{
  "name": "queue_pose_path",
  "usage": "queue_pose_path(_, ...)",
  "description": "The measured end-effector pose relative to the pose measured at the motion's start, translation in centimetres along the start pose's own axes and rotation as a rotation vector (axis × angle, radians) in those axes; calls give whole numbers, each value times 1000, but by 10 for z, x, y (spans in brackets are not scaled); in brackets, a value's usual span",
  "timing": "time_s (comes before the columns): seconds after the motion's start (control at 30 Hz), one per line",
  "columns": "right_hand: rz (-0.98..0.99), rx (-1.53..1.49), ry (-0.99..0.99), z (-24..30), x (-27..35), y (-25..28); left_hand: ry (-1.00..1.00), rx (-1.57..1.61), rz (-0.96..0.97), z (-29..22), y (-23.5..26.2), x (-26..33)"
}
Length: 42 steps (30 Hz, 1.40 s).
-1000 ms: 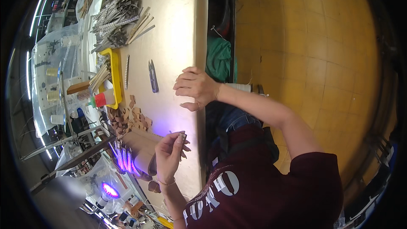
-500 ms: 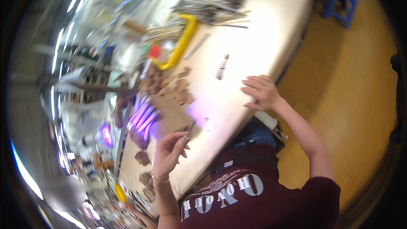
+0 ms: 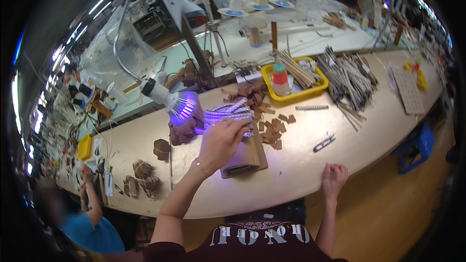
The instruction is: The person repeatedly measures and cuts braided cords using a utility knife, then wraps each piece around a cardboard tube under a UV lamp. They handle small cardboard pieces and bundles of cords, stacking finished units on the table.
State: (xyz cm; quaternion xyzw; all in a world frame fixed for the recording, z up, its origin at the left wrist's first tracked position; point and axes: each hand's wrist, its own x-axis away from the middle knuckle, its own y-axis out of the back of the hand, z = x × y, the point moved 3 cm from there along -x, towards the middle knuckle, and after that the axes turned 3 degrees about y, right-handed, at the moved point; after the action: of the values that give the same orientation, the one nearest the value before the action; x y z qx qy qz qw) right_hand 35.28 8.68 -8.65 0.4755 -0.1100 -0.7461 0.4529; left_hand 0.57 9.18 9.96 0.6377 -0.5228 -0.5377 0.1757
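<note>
My left hand (image 3: pixel 221 143) is over a pile of pale patterned strips (image 3: pixel 228 111), lit purple by a lamp (image 3: pixel 182 106). Its fingers are bent together at the pile's right end; what they pinch, if anything, is hidden. Just under that hand, a brown cardboard piece with a folded front (image 3: pixel 245 157) lies on the table. My right hand (image 3: pixel 335 179) rests at the table's front edge with its fingers curled in, nothing visible in them. Beyond it lies a pair of small thread snips (image 3: pixel 324 143), apart from the hand.
Brown leather-like pieces (image 3: pixel 273 131) lie right of the strips. Behind them a yellow tray (image 3: pixel 296 98) holds a bottle (image 3: pixel 280 78) and sticks. Bundled strips (image 3: pixel 352 80) lie farther right. Tied brown bundles (image 3: pixel 145 174) sit left. Another person (image 3: pixel 92 228) works at far left.
My view has swung and levelled. The left hand, earlier pinching a small thin strip in front of the cardboard, is now over the strip pile. My right hand's fingers, earlier spread on the table, are now curled.
</note>
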Motion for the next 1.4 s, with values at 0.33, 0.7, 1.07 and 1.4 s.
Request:
queue_pose_path(0.33,292,-280,198,118,-104,-24,-133,-280,-83,58,-52,-8)
queue_pose_path(0.7,883,-17,315,166,-149,-190,45,-167,-271,56,-22,10)
queue_pose_path(1.07,738,-273,71,136,-153,-170,93,206,-196,10,-3,79)
queue_pose_path(1.4,844,-915,-114,189,-127,-22,540,1014,69,-27,-57,24)
